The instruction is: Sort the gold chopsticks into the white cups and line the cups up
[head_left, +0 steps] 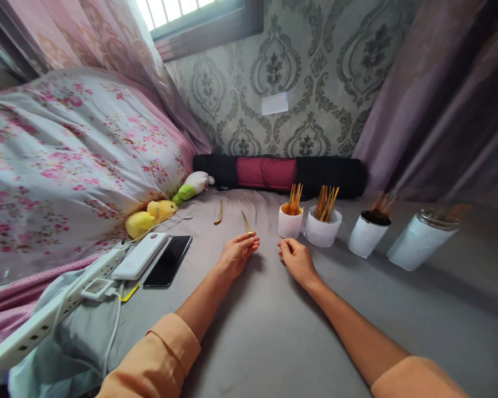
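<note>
My left hand (237,255) holds a thin golden-yellow pointed stick (245,222) between thumb and fingers; it points away from me. A short brown stick-like piece (219,212) lies on the sheet farther to the left. My right hand (295,258) is closed with curled fingers, just in front of a small white-wrapped cup (290,223). Whatever it may hold is hidden. That cup and a wider white container (323,229) next to it hold several thin yellow-brown sticks (326,203). Two taller white-wrapped containers, a tin (367,237) and a jar (421,240), stand to the right with sticks in them.
On the left are a power strip (62,307), a white power bank (139,256), a black phone (168,261) and cables. Plush toys (151,217) rest against floral bedding (87,155). Along the wall lies a black and maroon roll (269,172). Grey sheet (265,331) covers the surface.
</note>
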The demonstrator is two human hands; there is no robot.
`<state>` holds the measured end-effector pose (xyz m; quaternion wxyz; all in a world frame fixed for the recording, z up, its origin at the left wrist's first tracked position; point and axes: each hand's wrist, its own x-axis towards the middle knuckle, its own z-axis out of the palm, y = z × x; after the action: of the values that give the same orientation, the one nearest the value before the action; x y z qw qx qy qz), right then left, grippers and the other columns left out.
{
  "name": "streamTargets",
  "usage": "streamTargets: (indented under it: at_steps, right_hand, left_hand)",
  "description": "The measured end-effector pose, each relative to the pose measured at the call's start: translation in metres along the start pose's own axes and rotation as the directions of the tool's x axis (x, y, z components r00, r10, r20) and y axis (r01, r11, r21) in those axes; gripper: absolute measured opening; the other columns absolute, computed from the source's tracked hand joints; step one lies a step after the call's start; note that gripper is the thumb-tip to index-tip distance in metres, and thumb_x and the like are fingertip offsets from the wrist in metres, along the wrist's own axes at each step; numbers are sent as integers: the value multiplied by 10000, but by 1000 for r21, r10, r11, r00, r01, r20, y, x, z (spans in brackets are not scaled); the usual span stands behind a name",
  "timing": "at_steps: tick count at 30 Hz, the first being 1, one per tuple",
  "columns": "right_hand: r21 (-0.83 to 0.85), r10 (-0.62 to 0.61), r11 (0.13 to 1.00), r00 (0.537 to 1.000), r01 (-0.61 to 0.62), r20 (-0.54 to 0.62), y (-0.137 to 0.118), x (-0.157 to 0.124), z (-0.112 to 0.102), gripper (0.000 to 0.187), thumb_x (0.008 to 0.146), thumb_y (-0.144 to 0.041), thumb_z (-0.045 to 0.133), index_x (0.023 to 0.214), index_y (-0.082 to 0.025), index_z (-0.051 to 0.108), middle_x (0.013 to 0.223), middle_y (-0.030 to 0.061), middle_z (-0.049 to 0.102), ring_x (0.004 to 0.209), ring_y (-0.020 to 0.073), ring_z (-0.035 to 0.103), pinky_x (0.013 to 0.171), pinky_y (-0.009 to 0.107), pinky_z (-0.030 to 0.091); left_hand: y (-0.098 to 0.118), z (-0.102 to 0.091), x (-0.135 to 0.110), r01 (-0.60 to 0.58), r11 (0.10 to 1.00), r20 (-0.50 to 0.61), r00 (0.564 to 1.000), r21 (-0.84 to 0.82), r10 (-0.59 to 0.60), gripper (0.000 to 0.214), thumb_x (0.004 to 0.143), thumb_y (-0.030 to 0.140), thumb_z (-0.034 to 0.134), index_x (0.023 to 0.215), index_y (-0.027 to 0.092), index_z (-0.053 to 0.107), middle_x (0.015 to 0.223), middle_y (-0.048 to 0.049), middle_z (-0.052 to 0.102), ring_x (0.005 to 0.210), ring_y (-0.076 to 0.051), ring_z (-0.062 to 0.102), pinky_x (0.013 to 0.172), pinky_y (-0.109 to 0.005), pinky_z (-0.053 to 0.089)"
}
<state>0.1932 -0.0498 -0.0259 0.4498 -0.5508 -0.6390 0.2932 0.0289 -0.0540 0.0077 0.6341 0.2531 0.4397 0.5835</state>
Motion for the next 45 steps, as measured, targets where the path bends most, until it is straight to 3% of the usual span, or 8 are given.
streamTargets:
  at_steps: [13, 23, 29, 35, 45]
  right_hand:
    - [148, 19, 989, 998, -27, 55, -3, 1, -5, 304, 787, -392, 427, 814, -136, 590, 657, 42, 602, 501, 113, 537, 489, 231, 413]
    - [294, 70, 950, 991, -102, 118, -6, 1, -7, 339, 765, -447, 478, 838, -136, 593, 695, 40, 604, 516, 93, 529, 453, 209, 403]
    - [391, 52, 914, 986, -111, 157, -20, -2, -10, 326, 758, -435, 507, 850, -136, 599, 705, 48, 618, 529, 94, 535, 449, 207, 403]
    - [456, 37, 882, 983, -115, 178, -31, -2, -14, 317, 759, -423, 518, 864, -136, 602, 767, 69, 633, 548, 96, 544, 461, 214, 407]
    - [517, 33, 845, 980, -133, 198, -39, -2, -18, 335, 742, -445, 539, 878, -146, 610, 817, 69, 637, 559, 94, 546, 467, 218, 418]
  left_hand:
    - [-22, 6, -35, -98, 976, 102, 992, 192, 79, 269, 641, 153, 667, 898, 77, 646, 793, -98, 655, 631, -102, 592, 625, -220, 485]
    - [-27, 8, -52, -220, 896, 122, 975, 385, 187, 233, 669, 173, 596, 878, 95, 662, 763, -66, 644, 622, -105, 569, 606, -230, 478]
    - [-35, 1, -51, -344, 778, 218, 939, 527, 267, 239, 716, 198, 540, 909, 131, 662, 804, -57, 635, 647, -116, 575, 627, -245, 490]
    - [-40, -4, -50, -495, 618, 339, 869, 611, 361, 244, 767, 221, 494, 934, 183, 667, 865, -51, 630, 709, -126, 572, 640, -233, 473]
    - [-37, -3, -54, -618, 369, 454, 774, 694, 442, 236, 789, 160, 457, 900, 163, 666, 831, -53, 630, 696, -114, 548, 643, -217, 411]
